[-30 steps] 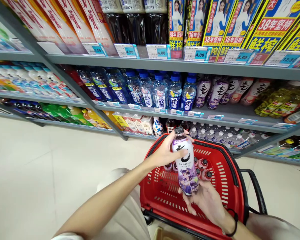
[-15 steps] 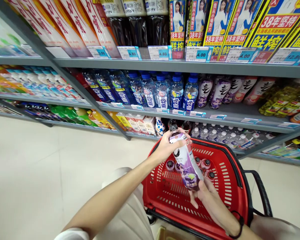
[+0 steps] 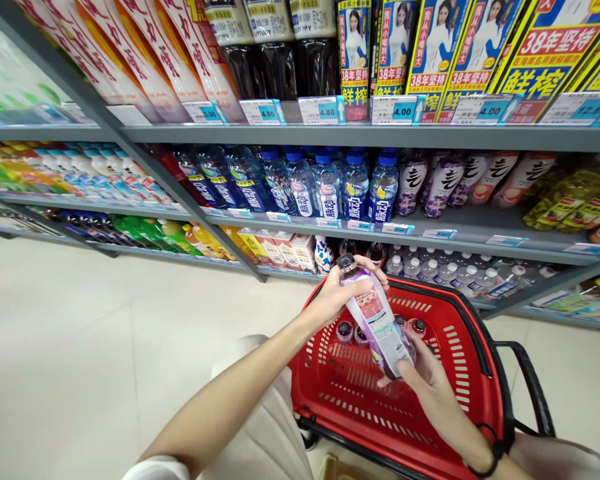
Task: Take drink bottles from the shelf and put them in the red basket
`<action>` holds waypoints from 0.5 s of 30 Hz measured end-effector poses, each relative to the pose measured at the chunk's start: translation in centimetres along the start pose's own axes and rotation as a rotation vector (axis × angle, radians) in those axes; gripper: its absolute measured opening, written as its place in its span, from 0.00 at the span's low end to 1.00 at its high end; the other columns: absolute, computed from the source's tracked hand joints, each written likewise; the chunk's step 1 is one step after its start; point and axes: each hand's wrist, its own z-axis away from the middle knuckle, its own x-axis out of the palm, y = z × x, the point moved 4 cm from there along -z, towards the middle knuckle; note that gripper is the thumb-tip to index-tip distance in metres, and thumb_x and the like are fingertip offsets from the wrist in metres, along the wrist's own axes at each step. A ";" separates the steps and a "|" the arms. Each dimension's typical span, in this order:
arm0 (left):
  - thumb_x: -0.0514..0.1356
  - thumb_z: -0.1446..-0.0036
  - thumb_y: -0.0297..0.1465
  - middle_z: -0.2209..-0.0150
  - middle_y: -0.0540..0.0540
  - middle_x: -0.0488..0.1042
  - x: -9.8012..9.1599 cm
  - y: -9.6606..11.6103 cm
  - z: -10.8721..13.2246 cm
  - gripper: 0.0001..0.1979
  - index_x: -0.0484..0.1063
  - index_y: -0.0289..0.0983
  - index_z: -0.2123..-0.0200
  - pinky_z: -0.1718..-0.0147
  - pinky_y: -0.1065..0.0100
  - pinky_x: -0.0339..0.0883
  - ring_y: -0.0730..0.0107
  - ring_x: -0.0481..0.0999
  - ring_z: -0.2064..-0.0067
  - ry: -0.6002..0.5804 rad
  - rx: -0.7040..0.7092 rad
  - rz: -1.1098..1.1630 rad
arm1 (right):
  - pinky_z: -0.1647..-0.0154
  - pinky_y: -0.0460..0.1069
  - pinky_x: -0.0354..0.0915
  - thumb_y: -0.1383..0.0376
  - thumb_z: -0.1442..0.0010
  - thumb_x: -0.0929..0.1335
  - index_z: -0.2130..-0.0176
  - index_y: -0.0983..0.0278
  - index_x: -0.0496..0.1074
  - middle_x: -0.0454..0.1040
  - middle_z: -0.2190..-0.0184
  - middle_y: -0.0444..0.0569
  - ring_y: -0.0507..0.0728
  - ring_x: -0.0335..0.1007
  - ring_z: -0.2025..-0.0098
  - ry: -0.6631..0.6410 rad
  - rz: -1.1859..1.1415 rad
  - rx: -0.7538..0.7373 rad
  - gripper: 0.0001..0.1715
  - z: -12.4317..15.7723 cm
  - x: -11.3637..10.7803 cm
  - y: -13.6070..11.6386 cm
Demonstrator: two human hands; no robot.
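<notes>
purple-labelled bottle (image 3: pixel 379 323) in left fingers (image 3: pixel 356 289) and right fingers (image 3: pixel 412 375), over capped bottles (image 3: pixel 345 331) in red basket (image 3: pixel 483 393)

A: Bottle (image 3: pixel 380 327): back-label fine print too small to read; far side hidden.
B: Hands?
A: Left hand (image 3: pixel 350 290) has fingers partly behind the neck. Right hand (image 3: pixel 427 373), most fingers lost behind the base.
B: Red basket (image 3: pixel 457 333): near rim runs off below. Capped bottles (image 3: pixel 345 330) inside, some masked by the held one; count uncertain.
A: Top shelf: dark bottles (image 3: pixel 275 70), necks cut off above. Yellow cartons (image 3: pixel 540 50), tops likewise.
B: Green goods (image 3: pixel 10 73), far left: blurred, cropped, kind unclear.
A: Price tags (image 3: pixel 397 111): smallest lines illegible.
</notes>
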 end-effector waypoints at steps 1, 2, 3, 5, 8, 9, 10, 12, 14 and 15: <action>0.72 0.46 0.35 0.59 0.43 0.79 0.0 0.0 0.0 0.18 0.70 0.37 0.58 0.54 0.57 0.74 0.59 0.81 0.57 0.001 -0.002 0.008 | 0.57 0.58 0.80 0.59 0.41 0.79 0.36 0.55 0.68 0.72 0.37 0.56 0.65 0.79 0.49 0.034 0.012 -0.027 0.38 -0.2 -0.1 -0.1; 0.72 0.46 0.34 0.59 0.43 0.79 0.0 0.0 0.1 0.17 0.70 0.37 0.58 0.54 0.57 0.74 0.60 0.81 0.57 -0.001 -0.004 0.012 | 0.56 0.58 0.80 0.60 0.43 0.80 0.36 0.55 0.68 0.69 0.34 0.56 0.67 0.77 0.45 0.066 0.021 -0.050 0.40 -0.3 -0.2 -0.1; 0.72 0.46 0.34 0.59 0.44 0.79 0.1 0.1 0.2 0.17 0.70 0.37 0.58 0.53 0.57 0.74 0.61 0.80 0.57 -0.007 -0.004 0.008 | 0.53 0.59 0.80 0.62 0.45 0.81 0.36 0.55 0.68 0.66 0.32 0.56 0.68 0.74 0.41 0.094 0.032 -0.068 0.42 -0.3 -0.3 -0.1; 0.72 0.46 0.34 0.58 0.43 0.79 0.2 0.1 0.3 0.17 0.70 0.37 0.58 0.54 0.58 0.73 0.61 0.80 0.57 -0.027 -0.006 -0.011 | 0.44 0.60 0.76 0.64 0.46 0.81 0.35 0.56 0.68 0.65 0.30 0.55 0.68 0.70 0.36 0.128 0.068 -0.089 0.44 -0.3 -0.3 0.1; 0.71 0.44 0.35 0.56 0.41 0.80 0.1 0.1 0.6 0.15 0.71 0.37 0.59 0.55 0.61 0.72 0.58 0.80 0.54 -0.061 -0.020 -0.061 | 0.33 0.62 0.66 0.63 0.46 0.81 0.36 0.58 0.68 0.67 0.32 0.56 0.67 0.67 0.34 0.146 0.161 -0.119 0.43 -0.3 -0.7 0.1; 0.71 0.44 0.35 0.56 0.40 0.80 0.0 0.0 0.6 0.15 0.71 0.36 0.59 0.55 0.62 0.71 0.57 0.80 0.53 -0.064 -0.024 -0.075 | 0.32 0.62 0.64 0.63 0.46 0.81 0.36 0.58 0.68 0.67 0.33 0.56 0.67 0.66 0.33 0.153 0.204 -0.139 0.42 -0.3 -0.8 0.0; 0.70 0.43 0.35 0.56 0.40 0.80 0.0 0.0 0.7 0.14 0.71 0.36 0.59 0.55 0.62 0.71 0.57 0.80 0.52 -0.063 -0.029 -0.088 | 0.31 0.62 0.63 0.62 0.46 0.81 0.37 0.57 0.68 0.68 0.33 0.55 0.67 0.66 0.34 0.162 0.253 -0.164 0.42 -0.3 -1.0 -0.2; 0.70 0.43 0.34 0.57 0.40 0.80 -0.2 -0.2 0.7 0.13 0.72 0.36 0.59 0.56 0.63 0.70 0.57 0.81 0.53 -0.047 -0.047 -0.092 | 0.32 0.63 0.63 0.61 0.46 0.81 0.38 0.57 0.68 0.69 0.35 0.56 0.68 0.67 0.35 0.193 0.372 -0.228 0.41 -0.4 -1.3 -0.6; 0.70 0.44 0.33 0.57 0.40 0.81 -0.2 -0.4 0.7 0.12 0.73 0.36 0.59 0.58 0.63 0.71 0.57 0.81 0.55 -0.028 -0.072 -0.044 | 0.35 0.63 0.66 0.60 0.47 0.81 0.39 0.57 0.68 0.70 0.39 0.57 0.68 0.69 0.38 0.236 0.493 -0.282 0.41 -0.5 -1.6 -1.1; 0.70 0.45 0.32 0.58 0.41 0.81 -0.1 -0.4 0.7 0.12 0.73 0.36 0.60 0.59 0.63 0.71 0.57 0.81 0.55 -0.026 -0.079 -0.013 | 0.37 0.63 0.67 0.59 0.47 0.81 0.40 0.57 0.68 0.71 0.41 0.57 0.68 0.70 0.40 0.250 0.536 -0.298 0.40 -0.5 -1.7 -1.3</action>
